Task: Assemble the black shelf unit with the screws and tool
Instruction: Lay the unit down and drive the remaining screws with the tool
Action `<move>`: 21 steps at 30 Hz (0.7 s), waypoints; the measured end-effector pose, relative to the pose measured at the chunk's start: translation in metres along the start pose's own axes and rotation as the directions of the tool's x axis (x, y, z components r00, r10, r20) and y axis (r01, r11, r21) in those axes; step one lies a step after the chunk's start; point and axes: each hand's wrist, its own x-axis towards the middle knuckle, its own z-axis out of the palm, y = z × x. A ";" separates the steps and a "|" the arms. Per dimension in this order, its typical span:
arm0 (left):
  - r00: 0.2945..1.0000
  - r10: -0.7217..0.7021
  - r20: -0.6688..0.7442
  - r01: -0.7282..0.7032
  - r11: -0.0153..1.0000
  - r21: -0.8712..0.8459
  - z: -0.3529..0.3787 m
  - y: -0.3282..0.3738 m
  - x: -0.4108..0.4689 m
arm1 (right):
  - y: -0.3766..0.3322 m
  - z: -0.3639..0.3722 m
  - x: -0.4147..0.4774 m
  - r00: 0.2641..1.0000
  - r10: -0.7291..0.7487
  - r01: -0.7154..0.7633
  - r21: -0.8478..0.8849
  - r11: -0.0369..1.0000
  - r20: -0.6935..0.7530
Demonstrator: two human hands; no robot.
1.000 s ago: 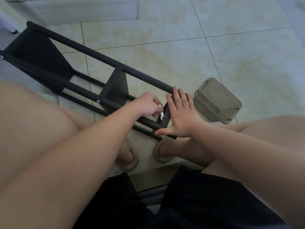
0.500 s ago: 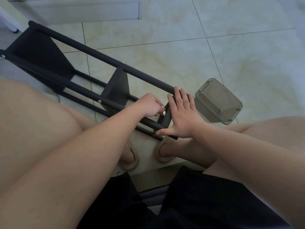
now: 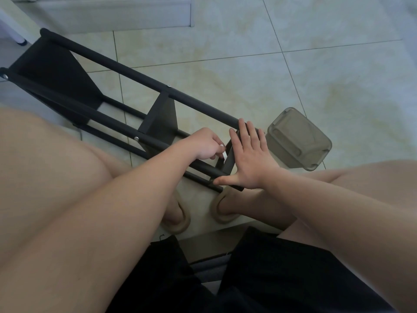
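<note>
The black metal shelf unit with round tubes and flat panels (image 3: 160,118) lies on its side on the pale tiled floor (image 3: 338,64). It runs from far up and left of both grips down to its near end, which sits between them.

The right grip (image 3: 250,159) is spread flat, with straight fingers laid against the outer face of the end panel. Its thumb reaches out sideways and touches the end of a lower tube.

The left grip (image 3: 203,143) is just left of the right one, on the inner side of that same panel, above a tube. Its fingers are curled inward with a small white bit showing at the fingertips. I cannot tell whether they pinch a tool or a screw.

A silver screw head (image 3: 136,138) sits on the tube up and left of the left grip. A translucent grey plastic box (image 3: 297,138) lies tilted on the floor just right of the right grip. Below the grips, two beige slippers (image 3: 223,213) rest on the floor.
</note>
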 end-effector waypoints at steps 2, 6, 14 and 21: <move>1.000 -0.001 0.017 0.001 0.999 0.040 0.001 0.000 -0.001 | 0.000 0.000 0.000 1.000 0.000 0.000 0.000 1.000 0.001; 1.000 -0.006 0.021 0.005 0.999 0.050 0.000 0.002 -0.003 | 0.000 0.000 0.000 1.000 0.002 -0.002 0.005 1.000 0.000; 0.998 0.001 0.058 -0.005 0.998 0.063 -0.001 0.003 -0.004 | -0.001 0.000 0.000 1.000 0.002 -0.002 0.013 1.000 0.000; 0.999 -0.015 0.047 0.014 1.000 0.027 -0.002 0.004 -0.004 | 0.000 0.000 0.000 1.000 0.004 -0.004 0.009 1.000 0.006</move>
